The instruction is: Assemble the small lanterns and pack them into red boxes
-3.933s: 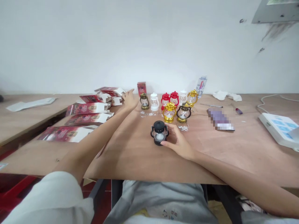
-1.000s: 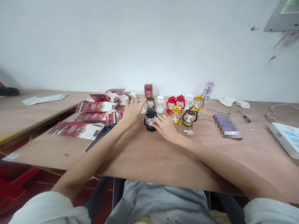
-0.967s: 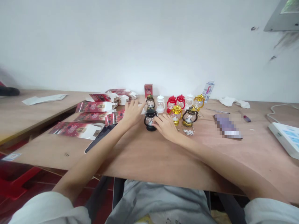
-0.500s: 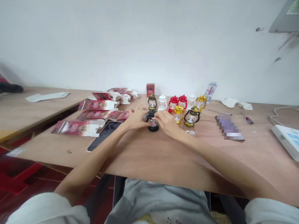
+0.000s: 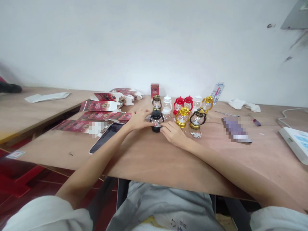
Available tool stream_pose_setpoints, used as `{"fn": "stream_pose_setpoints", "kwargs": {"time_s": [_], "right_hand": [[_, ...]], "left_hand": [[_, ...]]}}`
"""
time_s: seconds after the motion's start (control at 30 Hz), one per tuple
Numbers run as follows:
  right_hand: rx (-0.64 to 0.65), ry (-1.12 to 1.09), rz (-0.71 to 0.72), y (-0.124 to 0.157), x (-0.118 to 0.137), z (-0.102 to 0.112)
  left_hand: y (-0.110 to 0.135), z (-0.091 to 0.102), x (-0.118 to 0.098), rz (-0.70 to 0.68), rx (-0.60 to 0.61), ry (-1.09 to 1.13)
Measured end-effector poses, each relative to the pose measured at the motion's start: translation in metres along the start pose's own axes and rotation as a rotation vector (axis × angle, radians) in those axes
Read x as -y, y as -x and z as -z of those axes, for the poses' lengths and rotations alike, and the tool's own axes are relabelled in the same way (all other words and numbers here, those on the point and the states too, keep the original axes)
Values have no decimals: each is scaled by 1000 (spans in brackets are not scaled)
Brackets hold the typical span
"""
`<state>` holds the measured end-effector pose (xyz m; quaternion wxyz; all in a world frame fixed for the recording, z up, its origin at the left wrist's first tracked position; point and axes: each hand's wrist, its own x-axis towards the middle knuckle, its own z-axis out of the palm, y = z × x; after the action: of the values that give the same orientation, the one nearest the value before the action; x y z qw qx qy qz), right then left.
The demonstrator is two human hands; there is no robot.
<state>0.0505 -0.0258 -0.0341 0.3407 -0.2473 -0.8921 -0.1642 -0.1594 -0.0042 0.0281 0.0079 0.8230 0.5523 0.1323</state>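
Table: a long brown wooden table [image 5: 154,160] ran the width of the head view, against a white wall; everything below stood or lay on it.
Cartons: flat red and white cartons [image 5: 101,106] were spread over the left part, well to the left of the hands.
White device: a white device [image 5: 295,142] lay at the far right edge, well apart from the work.
Phone: a dark phone [image 5: 106,141] lay face up just beside the left forearm, near the closest carton.
Left hand: the left hand [image 5: 137,119] reached in from the left; its fingers were closed on the left side of the black lantern.
Right hand: the right hand [image 5: 172,133] lay low on the table on the near right side; its fingertips met the lantern's base; whether they gripped it I could not tell.
Black lantern: the black lantern [image 5: 156,119] stood upright on the table between the two hands, touched by both, in front of the row of others; something clear showed at its waist, too small to make out.
Other lanterns: a bronze lantern [image 5: 156,102] stood just behind it; a white lantern [image 5: 166,105], red lanterns [image 5: 183,102] and a gold lantern [image 5: 182,116] stood close by on the right.
Small box: a red box [image 5: 154,90] stood upright near the wall, behind the row.
Clear bits: small clear pieces [image 5: 196,134] lay just right of the right hand.
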Motion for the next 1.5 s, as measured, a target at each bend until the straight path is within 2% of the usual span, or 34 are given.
{"fn": "stream_pose_setpoints", "kwargs": {"time_s": [0.2, 0.33, 0.4, 0.53, 0.67, 0.87, 1.03, 1.1, 1.23, 1.33, 1.43, 1.5], "right_hand": [[-128, 259, 199, 8, 0, 2], [-166, 338, 243, 9, 2, 3], [-157, 350, 242, 9, 2, 3], [-98, 312, 226, 9, 2, 0], [-40, 298, 191, 10, 2, -1], [27, 284, 193, 9, 2, 3], [79, 219, 187, 11, 3, 5], [18, 166, 156, 11, 6, 10], [-340, -54, -73, 5, 12, 38], [-533, -306, -227, -4, 15, 68], [-520, -545, -277, -8, 18, 91], [-483, -616, -304, -8, 22, 98]], "left_hand": [[0, 4, -2, -25, 6, -43], [-3, 12, 6, -125, 85, -110], [-3, 18, 11, -144, 70, -150], [-2, 33, 16, -144, -80, -232], [0, 50, 12, -147, -273, -334], [1, 71, -4, -171, -704, -292], [7, 83, -20, -292, -1008, -142], [14, 88, -28, -354, -1079, -60], [28, 95, -49, -539, -1199, 91], [31, 89, -67, -723, -1243, 146], [26, 67, -79, -913, -1260, 89], [20, 47, -83, -1025, -1234, 33]]}}
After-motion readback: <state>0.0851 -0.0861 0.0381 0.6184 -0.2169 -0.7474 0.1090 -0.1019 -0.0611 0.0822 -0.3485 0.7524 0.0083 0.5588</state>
